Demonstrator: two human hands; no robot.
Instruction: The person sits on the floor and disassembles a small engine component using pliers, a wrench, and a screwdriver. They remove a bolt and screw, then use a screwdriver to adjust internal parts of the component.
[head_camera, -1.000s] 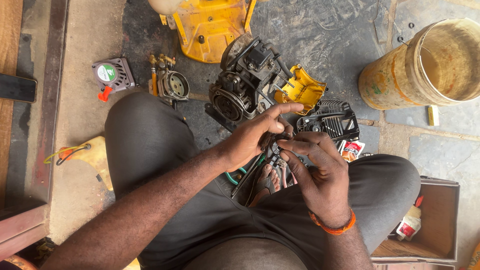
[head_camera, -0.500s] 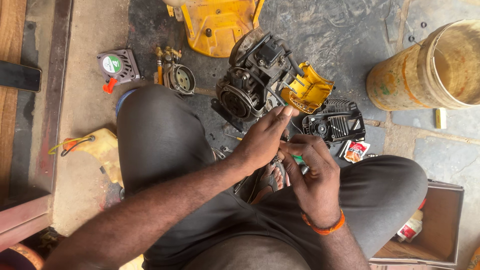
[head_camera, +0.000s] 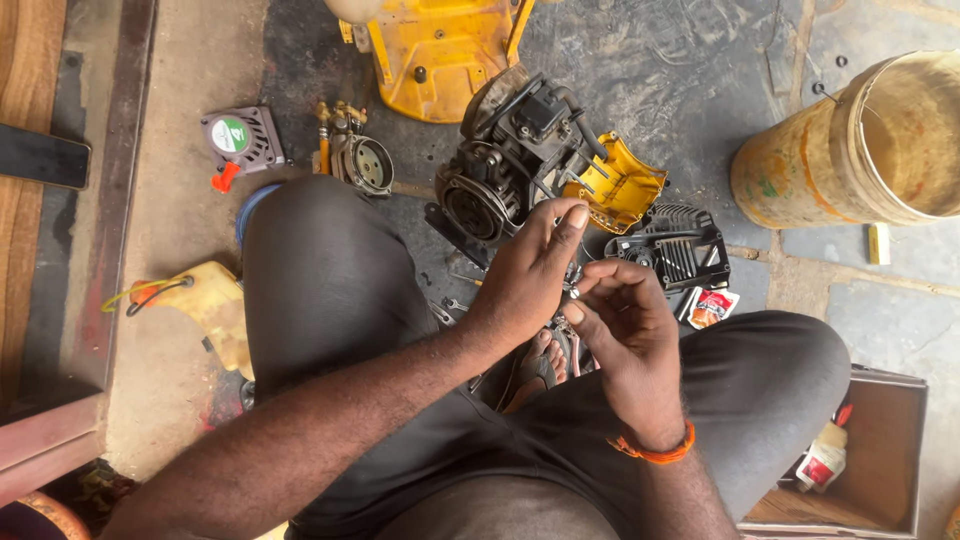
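My left hand (head_camera: 528, 272) and my right hand (head_camera: 622, 322) meet above my lap, fingertips together. They pinch a small shiny metal part (head_camera: 573, 292) between them; its shape is too small to make out. My right wrist wears an orange band. Just beyond the hands a black small engine (head_camera: 505, 165) lies on the dark floor, with a yellow plastic housing piece (head_camera: 628, 185) and a black finned cover (head_camera: 675, 250) beside it. My sandalled foot (head_camera: 540, 365) shows under the hands.
A large yellow casing (head_camera: 440, 50) lies at the top. A carburettor (head_camera: 358, 160) and a grey starter cover (head_camera: 240, 140) sit at left, a worn bucket (head_camera: 850, 150) at right. An open cardboard box (head_camera: 885, 445) holds a white bottle (head_camera: 825, 460).
Both hands stay together on the small part, shifting slightly up toward the engine. My left index finger has stretched out straighter. The view has drifted a little.
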